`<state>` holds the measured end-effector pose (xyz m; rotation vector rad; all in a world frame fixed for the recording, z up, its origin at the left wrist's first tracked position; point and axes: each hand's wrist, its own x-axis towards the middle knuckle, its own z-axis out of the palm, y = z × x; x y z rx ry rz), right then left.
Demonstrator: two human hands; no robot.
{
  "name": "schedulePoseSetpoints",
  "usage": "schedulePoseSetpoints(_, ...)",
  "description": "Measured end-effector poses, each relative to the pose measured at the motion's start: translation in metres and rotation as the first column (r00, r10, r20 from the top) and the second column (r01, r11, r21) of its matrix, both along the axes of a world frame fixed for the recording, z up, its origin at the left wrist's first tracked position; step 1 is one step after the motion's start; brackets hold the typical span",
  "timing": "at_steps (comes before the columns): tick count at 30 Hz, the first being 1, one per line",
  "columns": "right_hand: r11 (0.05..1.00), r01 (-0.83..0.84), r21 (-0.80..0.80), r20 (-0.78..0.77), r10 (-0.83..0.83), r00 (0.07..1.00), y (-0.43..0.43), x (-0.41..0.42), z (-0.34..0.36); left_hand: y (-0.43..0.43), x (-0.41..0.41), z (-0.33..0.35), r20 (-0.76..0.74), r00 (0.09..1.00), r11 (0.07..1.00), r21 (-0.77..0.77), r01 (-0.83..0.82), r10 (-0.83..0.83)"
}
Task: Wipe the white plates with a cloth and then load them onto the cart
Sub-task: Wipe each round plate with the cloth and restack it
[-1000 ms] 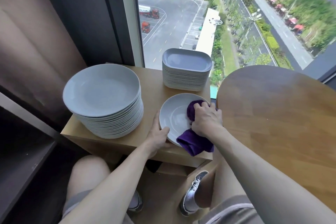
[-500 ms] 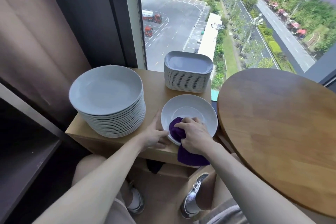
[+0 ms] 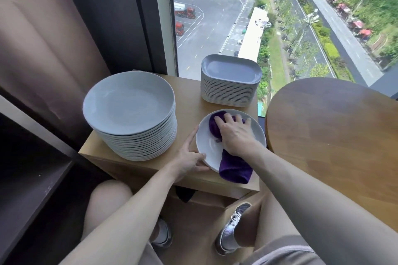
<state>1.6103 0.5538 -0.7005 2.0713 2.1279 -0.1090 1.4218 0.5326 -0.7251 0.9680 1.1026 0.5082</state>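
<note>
On the table (image 3: 189,97), centre frame, the stack of round plates (image 3: 129,103) stands left of a white plate (image 3: 207,149). The left hand (image 3: 189,158) pinches its near rim; the right hand (image 3: 235,134), fingers spread, presses a purple cloth (image 3: 235,170) onto it.

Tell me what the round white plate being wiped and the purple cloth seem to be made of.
The round white plate looks like glazed ceramic: smooth, with glossy light streaks; melamine is possible. The purple cloth looks like terry or microfibre: matte, fuzzy, folding limply over the plate's rim.
</note>
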Motion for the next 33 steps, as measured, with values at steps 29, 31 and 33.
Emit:
schedulePoseSetpoints(29, 0.976, -0.181, -0.123, -0.256, 0.146, 0.956, -0.042, -0.011, 0.008, 0.002, -0.003, 0.017, 0.008, 0.988, 0.987, -0.05, 0.155, -0.155)
schedulePoseSetpoints(31, 0.979, -0.192, -0.064, -0.207, 0.175, 0.963, -0.036, -0.014, 0.0, 0.001, -0.003, 0.015, 0.015, 0.991, 0.99, -0.049, 0.134, -0.134)
schedulePoseSetpoints(33, 0.985, -0.171, -0.023, -0.15, 0.166, 0.975, -0.027, -0.016, -0.006, 0.0, -0.001, 0.014, 0.017, 0.994, 0.993, -0.047, 0.112, -0.111)
